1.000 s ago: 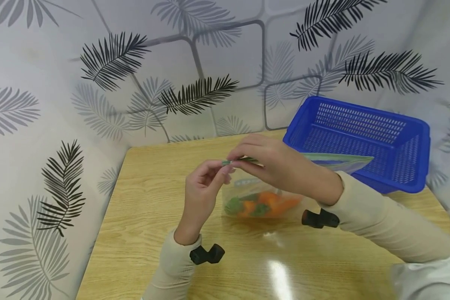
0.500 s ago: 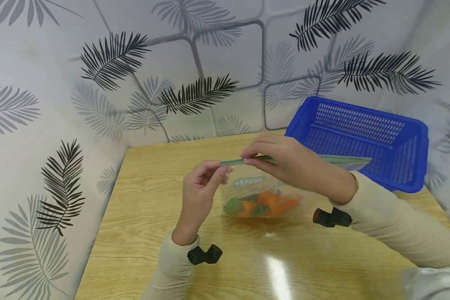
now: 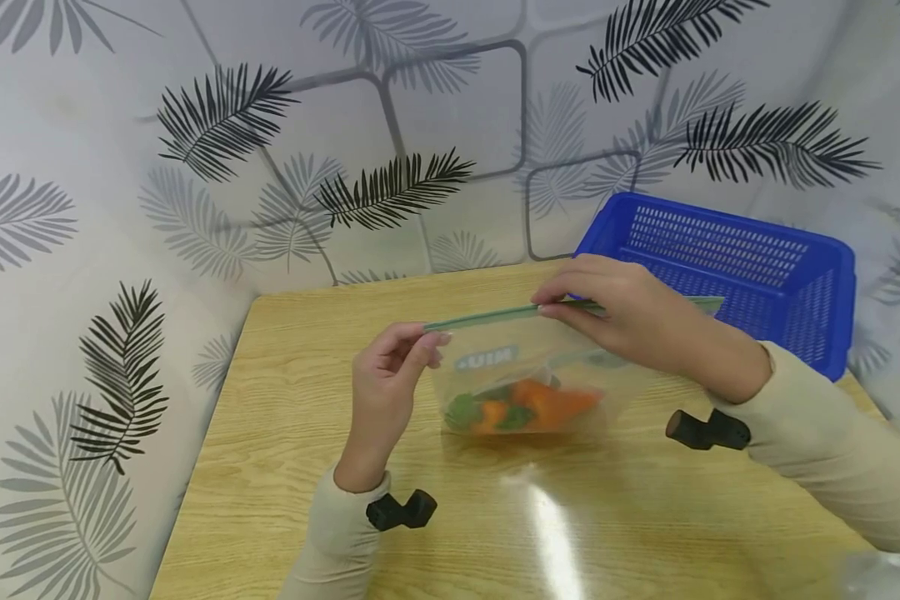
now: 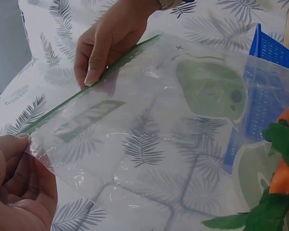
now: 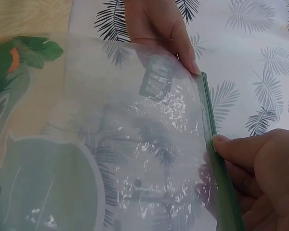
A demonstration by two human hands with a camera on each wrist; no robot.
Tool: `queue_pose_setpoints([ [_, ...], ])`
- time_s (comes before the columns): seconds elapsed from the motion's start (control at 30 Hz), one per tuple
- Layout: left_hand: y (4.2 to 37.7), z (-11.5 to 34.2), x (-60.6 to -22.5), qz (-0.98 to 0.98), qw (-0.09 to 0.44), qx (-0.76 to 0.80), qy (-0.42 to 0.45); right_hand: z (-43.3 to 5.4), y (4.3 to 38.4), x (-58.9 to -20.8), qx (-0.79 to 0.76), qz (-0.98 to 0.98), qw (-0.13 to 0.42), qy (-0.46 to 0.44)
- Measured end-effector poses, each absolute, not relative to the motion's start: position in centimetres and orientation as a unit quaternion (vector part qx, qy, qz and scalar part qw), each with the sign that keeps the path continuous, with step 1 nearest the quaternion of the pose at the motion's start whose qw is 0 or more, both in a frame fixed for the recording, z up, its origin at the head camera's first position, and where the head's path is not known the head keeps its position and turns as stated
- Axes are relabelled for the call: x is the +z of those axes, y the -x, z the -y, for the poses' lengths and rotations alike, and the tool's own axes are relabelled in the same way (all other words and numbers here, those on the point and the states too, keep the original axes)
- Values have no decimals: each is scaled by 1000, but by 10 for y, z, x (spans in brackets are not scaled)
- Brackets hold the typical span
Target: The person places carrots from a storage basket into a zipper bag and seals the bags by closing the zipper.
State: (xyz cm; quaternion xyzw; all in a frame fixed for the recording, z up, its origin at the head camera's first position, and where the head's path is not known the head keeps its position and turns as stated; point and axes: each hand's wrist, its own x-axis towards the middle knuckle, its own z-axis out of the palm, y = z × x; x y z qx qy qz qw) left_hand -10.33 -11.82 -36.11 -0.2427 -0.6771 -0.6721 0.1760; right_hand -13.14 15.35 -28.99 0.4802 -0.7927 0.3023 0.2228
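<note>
A clear zip bag [image 3: 487, 375] with a green seal strip stands upright on the table. Orange carrot-like pieces [image 3: 547, 404] with green leafy tops lie at its bottom. At the bag's top left corner my left hand [image 3: 390, 375] pinches the end of the strip between thumb and fingers. My right hand [image 3: 630, 312] pinches the green seal [image 5: 209, 115] farther along, thumb on the near side and fingers behind. Green printed shapes [image 4: 209, 89] show on the bag's side in the left wrist view.
Behind the bag, at the back right, stands a blue perforated basket [image 3: 817, 333]. The wooden table [image 3: 285, 467] meets a leaf-patterned sheet [image 3: 232, 208] at its back and left edges.
My right hand has slid rightward along the seal, away from my left hand. The left hand has shifted slightly left, still pinching the bag's corner.
</note>
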Motion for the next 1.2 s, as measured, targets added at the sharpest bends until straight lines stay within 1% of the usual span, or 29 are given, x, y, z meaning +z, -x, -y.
queue_pose_setpoints([
  [0.3, 107, 128, -362, 677, 197, -677, 212, -185, 134, -287, 288, 802, 266, -452],
  [0.47, 108, 135, -361, 661, 203, -692, 206, -200, 136, -285, 279, 813, 279, -429],
  [0.87, 110, 146, -361, 654, 215, -702, 182, -232, 141, -286, 248, 848, 281, -374],
  [1.07, 110, 147, -359, 669, 225, -689, 165, -235, 144, -289, 258, 847, 276, -374],
  [1.2, 112, 149, -358, 671, 220, -692, 150, -234, 147, -294, 278, 841, 258, -386],
])
